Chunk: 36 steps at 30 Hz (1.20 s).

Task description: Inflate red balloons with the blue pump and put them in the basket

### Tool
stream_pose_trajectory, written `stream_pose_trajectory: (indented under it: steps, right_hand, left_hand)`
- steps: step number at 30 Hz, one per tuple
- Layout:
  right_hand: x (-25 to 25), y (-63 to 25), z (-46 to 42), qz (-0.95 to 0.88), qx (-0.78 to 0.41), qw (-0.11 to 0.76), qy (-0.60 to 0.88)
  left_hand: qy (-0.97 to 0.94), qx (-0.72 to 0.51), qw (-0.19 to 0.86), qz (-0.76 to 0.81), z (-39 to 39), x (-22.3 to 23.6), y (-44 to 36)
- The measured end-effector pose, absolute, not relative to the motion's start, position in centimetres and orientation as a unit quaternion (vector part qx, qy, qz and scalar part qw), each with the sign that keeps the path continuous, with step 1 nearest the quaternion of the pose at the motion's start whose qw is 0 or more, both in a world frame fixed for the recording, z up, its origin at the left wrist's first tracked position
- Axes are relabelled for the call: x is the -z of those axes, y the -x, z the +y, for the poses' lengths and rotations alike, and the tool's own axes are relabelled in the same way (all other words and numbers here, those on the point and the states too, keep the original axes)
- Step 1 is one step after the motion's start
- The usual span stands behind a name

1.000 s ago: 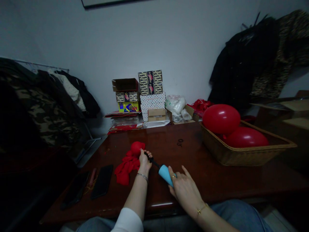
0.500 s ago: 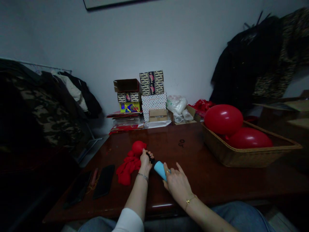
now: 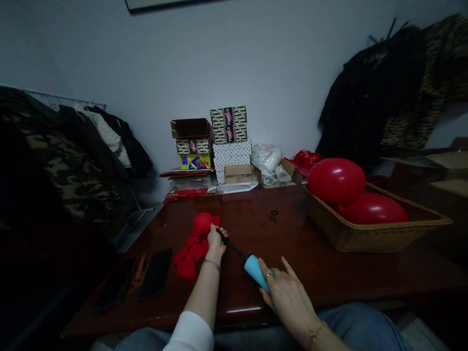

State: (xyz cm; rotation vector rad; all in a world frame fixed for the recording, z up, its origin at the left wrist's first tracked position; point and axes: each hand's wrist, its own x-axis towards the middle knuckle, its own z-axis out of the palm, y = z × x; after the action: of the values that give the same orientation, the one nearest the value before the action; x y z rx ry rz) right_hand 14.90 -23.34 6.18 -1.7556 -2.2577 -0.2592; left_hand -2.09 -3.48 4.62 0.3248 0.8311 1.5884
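Note:
My left hand (image 3: 216, 240) is closed around the black nozzle end of a hand balloon pump (image 3: 256, 271) and the neck of a small, partly inflated red balloon (image 3: 203, 224). My fingers hide the joint between them. The pump's light blue barrel lies in my right hand (image 3: 287, 287), gripped with thumb and some fingers while others stick out. A thin black rod shows between barrel and nozzle end, so the pump is drawn out. Under the small balloon and beside my left wrist lies a pile of limp red balloons (image 3: 188, 261) on the table.
A wicker basket (image 3: 340, 238) with two large red balloons (image 3: 336, 180) stands on the right of the brown table (image 3: 252, 214). Black loops (image 3: 273, 216) lie mid-table. Two dark flat objects (image 3: 155, 274) lie at the left. Stacked boxes (image 3: 232, 156) stand against the wall.
My right hand has pulled the blue barrel down and to the right, exposing more black rod. My left hand and the small balloon have shifted slightly left.

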Motion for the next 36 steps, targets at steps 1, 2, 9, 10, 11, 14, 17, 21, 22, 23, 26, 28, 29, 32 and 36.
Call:
stream_pose_trajectory:
  steps: [1, 2, 9, 10, 11, 14, 17, 21, 22, 23, 26, 28, 29, 32, 36]
  right_hand:
    - [-6.3, -14.6, -23.0, -0.779, 0.087, 0.126, 0.608]
    - [-6.4, -14.3, -22.6, -0.778, 0.087, 0.119, 0.610]
    - [-6.3, -11.8, -19.4, -0.776, 0.093, 0.100, 0.615]
    - [-6.3, -11.6, -19.0, -0.775, 0.092, 0.098, 0.617]
    - [-6.3, -11.4, -18.8, -0.775, 0.091, 0.098, 0.618]
    - [-6.2, -11.3, -18.9, -0.775, 0.090, 0.109, 0.617]
    - [-6.1, -11.9, -19.9, -0.778, 0.090, 0.128, 0.608]
    - [-5.8, -13.6, -21.9, -0.784, 0.093, 0.145, 0.596]
    - [-5.7, -14.0, -22.3, -0.786, 0.093, 0.148, 0.593]
    - [-5.6, -14.4, -22.7, -0.787, 0.093, 0.151, 0.591]
    - [-5.3, -15.2, -23.5, -0.786, 0.093, 0.154, 0.591]
    - [-5.3, -15.2, -23.6, -0.785, 0.093, 0.149, 0.594]
    - [-5.4, -15.1, -23.5, -0.784, 0.093, 0.145, 0.596]
    - [-5.9, -14.5, -22.5, -0.780, 0.092, 0.131, 0.605]
    - [-6.7, -13.0, -20.4, -0.776, 0.089, 0.110, 0.615]
  left_hand:
    - [-0.144, -0.688, 0.612, 0.362, -3.6, -4.5, 2.0]
    - [-0.146, -0.687, 0.612, 0.364, -3.8, -4.4, 1.9]
    - [-0.148, -0.669, 0.620, 0.383, -5.2, -3.8, 0.1]
    - [-0.150, -0.668, 0.619, 0.385, -5.2, -3.8, 0.0]
    - [-0.152, -0.669, 0.617, 0.387, -5.2, -3.8, 0.0]
    - [-0.150, -0.677, 0.606, 0.390, -4.8, -3.9, 0.5]
    - [-0.142, -0.683, 0.603, 0.387, -4.0, -4.2, 1.7]
    - [-0.139, -0.692, 0.595, 0.384, -3.2, -4.6, 3.1]
    - [-0.137, -0.693, 0.593, 0.386, -3.1, -4.6, 3.3]
    - [-0.134, -0.694, 0.592, 0.387, -3.0, -4.7, 3.4]
    - [-0.133, -0.691, 0.597, 0.386, -2.9, -4.6, 3.4]
    - [-0.142, -0.682, 0.607, 0.382, -3.0, -4.5, 3.0]
    - [-0.147, -0.677, 0.613, 0.381, -3.2, -4.4, 2.8]
    - [-0.151, -0.665, 0.623, 0.382, -3.8, -4.1, 1.6]
    - [-0.151, -0.661, 0.623, 0.390, -4.7, -3.7, -0.1]
